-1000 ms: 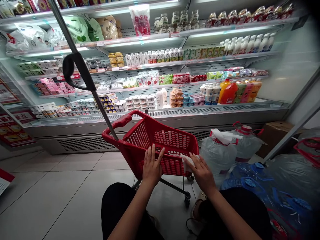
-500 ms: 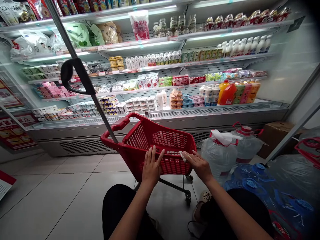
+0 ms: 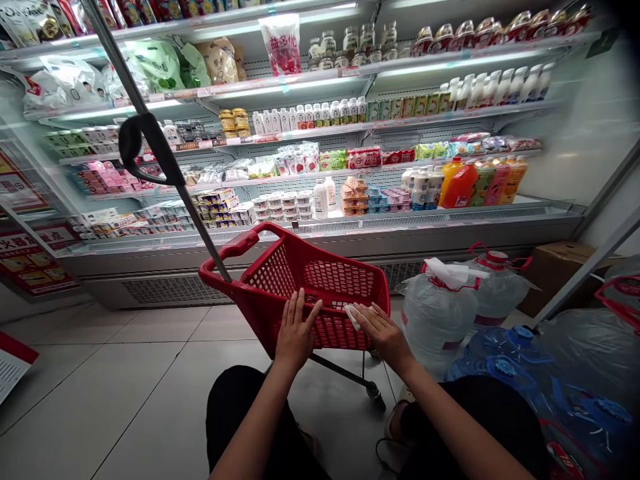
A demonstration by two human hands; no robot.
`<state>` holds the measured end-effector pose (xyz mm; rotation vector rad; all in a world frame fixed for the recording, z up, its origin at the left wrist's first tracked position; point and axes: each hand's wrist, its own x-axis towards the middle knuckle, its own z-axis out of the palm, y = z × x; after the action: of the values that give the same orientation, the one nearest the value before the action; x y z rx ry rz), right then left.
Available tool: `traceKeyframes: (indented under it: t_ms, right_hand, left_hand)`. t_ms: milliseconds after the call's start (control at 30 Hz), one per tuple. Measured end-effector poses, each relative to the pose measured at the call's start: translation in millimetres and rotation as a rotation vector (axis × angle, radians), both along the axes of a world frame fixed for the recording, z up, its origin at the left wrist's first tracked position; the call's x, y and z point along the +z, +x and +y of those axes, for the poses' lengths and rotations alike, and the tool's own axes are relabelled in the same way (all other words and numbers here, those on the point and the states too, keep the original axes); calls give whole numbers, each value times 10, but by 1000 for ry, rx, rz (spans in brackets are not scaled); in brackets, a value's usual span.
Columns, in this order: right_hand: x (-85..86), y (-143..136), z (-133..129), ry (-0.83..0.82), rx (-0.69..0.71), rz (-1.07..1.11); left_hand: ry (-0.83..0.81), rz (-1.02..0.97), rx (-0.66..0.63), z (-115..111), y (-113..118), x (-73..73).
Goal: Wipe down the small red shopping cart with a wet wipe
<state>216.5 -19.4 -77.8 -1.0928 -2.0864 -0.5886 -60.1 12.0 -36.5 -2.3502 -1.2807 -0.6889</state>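
Cart [image 3: 320, 287] is red and sits on the floor [image 3: 145, 380] right in front of the fridge [image 3: 320, 247], between the person's knees and the shelves. Left hand [image 3: 296, 333] is laid on the near rim, fingers straight and a bit spread. Right hand [image 3: 384, 337] has a white wipe [image 3: 353, 317] under its fairly straight fingers, pressed against the same rim. Big water jugs [image 3: 440, 320] stand just right of the cart.
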Motion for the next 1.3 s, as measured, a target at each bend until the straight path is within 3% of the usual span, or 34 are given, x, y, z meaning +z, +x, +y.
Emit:
traceKeyframes:
  t_ms: [133,233,367,600,800,933,1100,1200,1300]
  right_hand:
    - [-121,475,-70,-16,-22,14]
    - [-200,605,-91,-32,-76,49]
    - [-208,406,-83,-33,-81,129]
    - [-55,-6,-229,-52,25,136]
    - [-7,-143,-349,-80,142,-20]
    - [-5,66,-165,-103,163,-73]
    - [-29,447,304,-116,79,-14]
    - [-49,494,456,-143,28,44]
    - [-56,396,412,-160,14,90]
  left_hand:
    - [-8,-3,-23,27,-49,22]
    - [-11,-11,-28,28,-15,27]
    - [-29,-47,-46,33,8,34]
    - [-64,-71,-23,69,-156,141]
    - [-123,25,-79,-160,20,49]
    - [-118,-8,-33,-214,45,-13]
    - [-141,-26,21,-167,10,-22]
    - [-131,-89,89,-155,129,-95]
    - [-135,-167,126,-137,275,-181]
